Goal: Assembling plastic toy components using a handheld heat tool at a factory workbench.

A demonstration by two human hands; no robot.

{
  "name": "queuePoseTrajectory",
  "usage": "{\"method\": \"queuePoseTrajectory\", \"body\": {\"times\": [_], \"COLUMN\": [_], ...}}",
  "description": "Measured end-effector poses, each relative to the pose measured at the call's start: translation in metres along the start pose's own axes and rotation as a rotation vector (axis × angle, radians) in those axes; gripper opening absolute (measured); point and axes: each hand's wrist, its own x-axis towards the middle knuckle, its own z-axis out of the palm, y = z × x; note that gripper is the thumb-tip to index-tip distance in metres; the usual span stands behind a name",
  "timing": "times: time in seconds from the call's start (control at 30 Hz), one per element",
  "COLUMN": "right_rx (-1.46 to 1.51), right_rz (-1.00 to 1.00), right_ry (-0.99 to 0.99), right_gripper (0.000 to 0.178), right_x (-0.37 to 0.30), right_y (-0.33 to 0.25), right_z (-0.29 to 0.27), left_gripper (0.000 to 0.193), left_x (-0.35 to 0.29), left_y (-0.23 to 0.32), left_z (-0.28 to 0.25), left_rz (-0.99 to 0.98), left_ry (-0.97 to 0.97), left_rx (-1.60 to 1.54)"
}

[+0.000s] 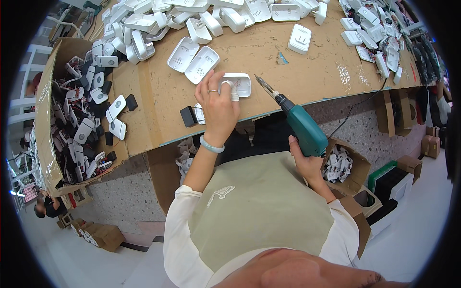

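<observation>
Teal power tool (306, 129): smooth moulded body, black collar, slim pointed metal tip. Overhangs the near edge of the counter (326, 67), tip above the surface. Points obliquely away from the wearer and leftward, long axis along that slant; ends just beside, and apart from, a white housing (244, 82). Trails a thin black cable (353, 114) toward the right.

Right hand (307, 161): closed around the rear of the tool, thumb along its side.

White housing: smooth plastic tray, rounded rectangle, hollow side up, reddish strands inside; long axis roughly side to side.

Left hand (218, 103): fingers bent and partly spread over the housing's left end; cannot tell how firmly gripped. Wears a ring (212, 90) and a pale bracelet (212, 145).

Beside that hand: a black block (188, 116). Beyond: two hollow trays (202, 65), with perforated floors; farther right, a single white case (300, 38).

Counter: scuffed brown cardboard surface, teal edging. Carries a heap of white shells (144, 21) at far left and a heap of wired parts (377, 31) at far right.

Left: a cardboard carton (44, 144) of white and black pieces.

Worn: a sage-green apron (269, 211), with a pale outlined emblem (221, 193).
</observation>
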Motion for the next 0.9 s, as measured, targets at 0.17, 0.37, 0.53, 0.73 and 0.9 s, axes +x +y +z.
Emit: {"method": "queuePoseTrajectory", "body": {"times": [0.17,0.37,0.53,0.73,0.9], "right_rx": [-0.008,0.053,0.133,0.165,0.189], "right_rz": [-0.03,0.069,0.083,0.061,0.036], "right_ry": [-0.021,0.028,-0.002,-0.104,-0.119], "right_gripper": [0.01,0.016,0.034,0.033,0.033], "right_x": [0.002,0.0,0.005,0.017,0.02], "right_y": [0.0,0.002,-0.003,-0.007,-0.02], "right_z": [-0.001,0.001,0.005,0.014,0.019], "left_gripper": [0.021,0.018,0.022,0.038,0.036], "left_x": [0.003,-0.017,-0.075,-0.207,-0.398], "left_y": [0.005,-0.011,-0.034,-0.095,-0.168], "left_z": [0.0,-0.019,-0.059,-0.107,-0.042], "left_rz": [-0.047,-0.122,-0.304,-0.813,-1.297], "left_ry": [0.004,0.103,0.294,0.616,0.613], "left_rx": [-0.013,-0.048,-0.164,-1.104,-1.332]}}
